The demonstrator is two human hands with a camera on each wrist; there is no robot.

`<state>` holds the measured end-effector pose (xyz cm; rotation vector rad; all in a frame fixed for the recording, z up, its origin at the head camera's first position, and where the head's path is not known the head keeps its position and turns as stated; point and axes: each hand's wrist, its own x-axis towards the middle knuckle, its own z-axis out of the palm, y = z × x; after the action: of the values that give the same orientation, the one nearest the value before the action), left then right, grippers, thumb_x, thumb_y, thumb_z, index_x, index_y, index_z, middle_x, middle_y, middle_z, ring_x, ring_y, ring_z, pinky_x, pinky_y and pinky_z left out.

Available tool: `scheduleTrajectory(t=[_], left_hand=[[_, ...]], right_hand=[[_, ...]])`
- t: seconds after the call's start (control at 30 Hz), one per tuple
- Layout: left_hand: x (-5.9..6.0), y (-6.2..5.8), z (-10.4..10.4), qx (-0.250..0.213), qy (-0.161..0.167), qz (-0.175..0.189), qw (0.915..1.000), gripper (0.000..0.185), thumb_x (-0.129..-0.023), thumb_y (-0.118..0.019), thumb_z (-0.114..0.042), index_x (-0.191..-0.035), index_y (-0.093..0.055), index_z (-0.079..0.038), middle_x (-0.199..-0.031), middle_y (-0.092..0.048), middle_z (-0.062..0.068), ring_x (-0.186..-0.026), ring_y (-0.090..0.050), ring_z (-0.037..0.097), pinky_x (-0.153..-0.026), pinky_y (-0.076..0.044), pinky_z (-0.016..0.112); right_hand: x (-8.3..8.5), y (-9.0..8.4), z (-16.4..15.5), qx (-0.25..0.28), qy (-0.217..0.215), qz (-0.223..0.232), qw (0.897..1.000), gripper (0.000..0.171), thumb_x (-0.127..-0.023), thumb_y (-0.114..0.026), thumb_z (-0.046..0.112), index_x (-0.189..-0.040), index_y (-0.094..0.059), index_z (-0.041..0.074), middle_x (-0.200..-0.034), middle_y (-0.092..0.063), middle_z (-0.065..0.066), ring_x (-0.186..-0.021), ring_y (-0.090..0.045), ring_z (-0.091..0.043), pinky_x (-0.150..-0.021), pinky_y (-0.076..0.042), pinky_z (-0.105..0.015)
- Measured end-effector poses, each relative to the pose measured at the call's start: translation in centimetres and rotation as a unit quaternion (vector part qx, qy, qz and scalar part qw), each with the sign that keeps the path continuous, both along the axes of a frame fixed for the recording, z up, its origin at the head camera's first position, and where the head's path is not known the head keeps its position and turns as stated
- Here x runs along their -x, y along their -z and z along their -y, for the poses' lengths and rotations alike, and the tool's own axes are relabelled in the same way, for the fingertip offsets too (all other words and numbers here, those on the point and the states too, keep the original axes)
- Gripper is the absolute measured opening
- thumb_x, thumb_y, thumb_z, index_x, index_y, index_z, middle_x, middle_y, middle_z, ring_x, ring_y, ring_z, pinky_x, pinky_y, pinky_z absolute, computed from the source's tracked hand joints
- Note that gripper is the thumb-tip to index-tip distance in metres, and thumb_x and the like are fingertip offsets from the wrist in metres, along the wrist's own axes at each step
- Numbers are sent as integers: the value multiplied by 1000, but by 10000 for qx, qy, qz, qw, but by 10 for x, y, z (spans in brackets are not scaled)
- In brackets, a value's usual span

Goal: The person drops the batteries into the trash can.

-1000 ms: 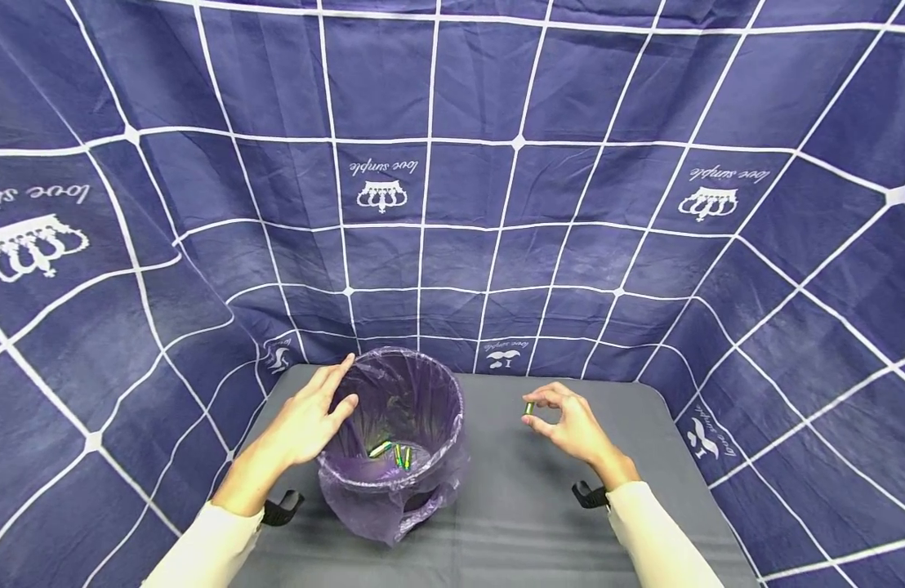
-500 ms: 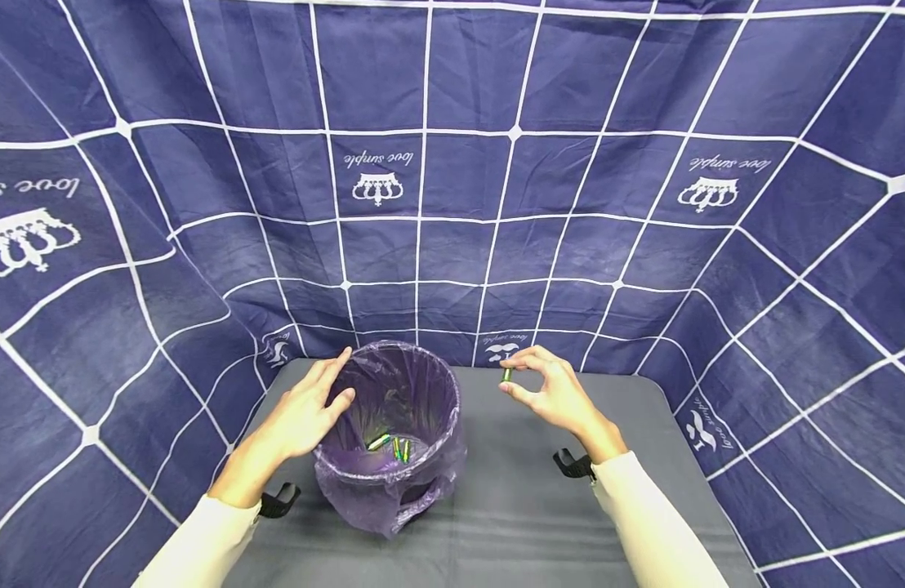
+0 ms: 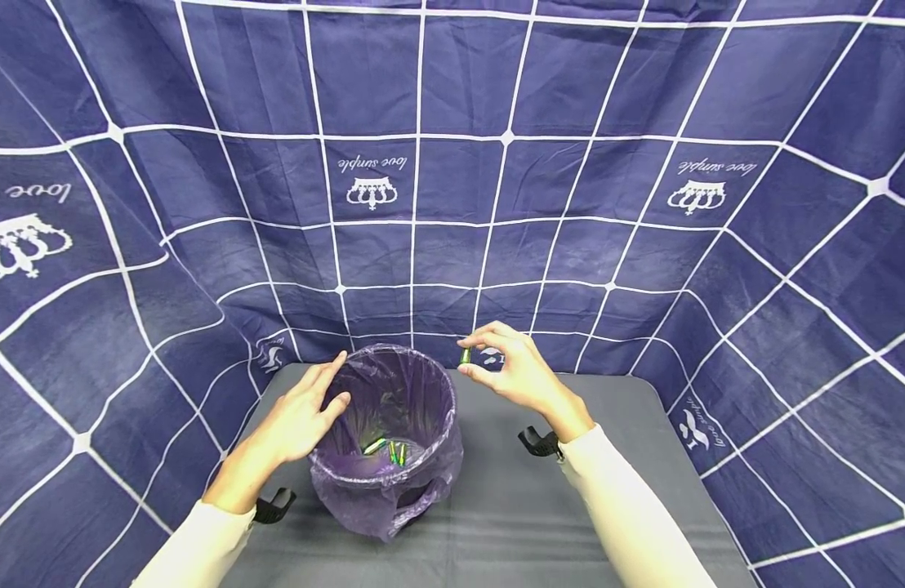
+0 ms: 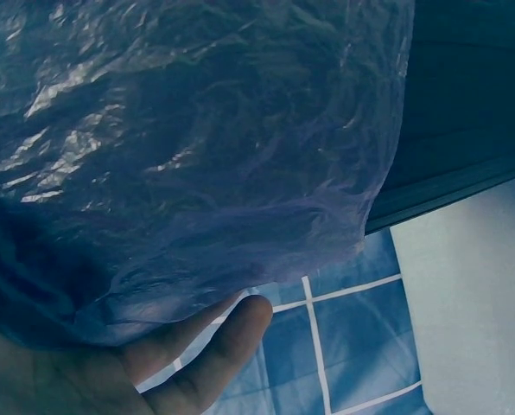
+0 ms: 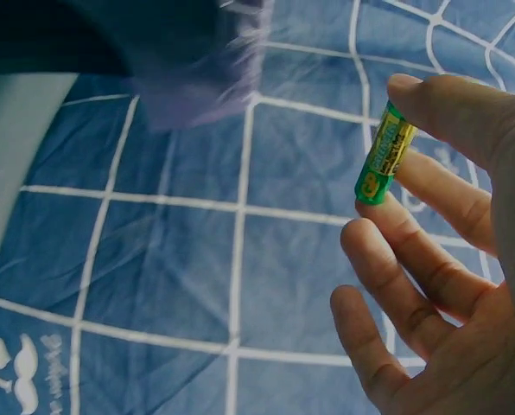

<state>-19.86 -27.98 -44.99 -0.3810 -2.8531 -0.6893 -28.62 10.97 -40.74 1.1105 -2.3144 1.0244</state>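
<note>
The right hand (image 3: pixel 522 377) pinches a green battery (image 3: pixel 465 356) between thumb and fingertip, lifted just off the bin's (image 3: pixel 388 441) rim at two o'clock. The left hand (image 3: pixel 301 415), fingers relaxed, rests against the purple liner (image 4: pixel 197 164) at nine o'clock, apparently steadying it. More batteries (image 3: pixel 386 449) lie inside.

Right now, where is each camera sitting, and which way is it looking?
Head: sits up high, looks down at the bin on the gray table; both hands and sleeves show.
Left wrist: sits close against the purple bag; only the left hand shows.
Right wrist: looks past the right hand pinching a green battery, toward the blue cloth.
Shared: head and right wrist both show the battery; head and left wrist both show the bag.
</note>
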Motion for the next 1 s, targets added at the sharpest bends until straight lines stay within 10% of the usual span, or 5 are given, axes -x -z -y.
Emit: scheduleTrajectory(t=[1.0], left_hand=[[0, 1, -1, 9, 14, -9, 10000, 72, -120, -60, -34, -183, -36, -8, -173, -53, 27, -147, -65, 61, -112, -54, 79]], right_hand=[[-7, -60, 89, -675, -393, 107, 9969, 38, -99, -96, 33, -132, -88, 17, -128, -81, -4, -115, -79, -23, -105, -64, -37]])
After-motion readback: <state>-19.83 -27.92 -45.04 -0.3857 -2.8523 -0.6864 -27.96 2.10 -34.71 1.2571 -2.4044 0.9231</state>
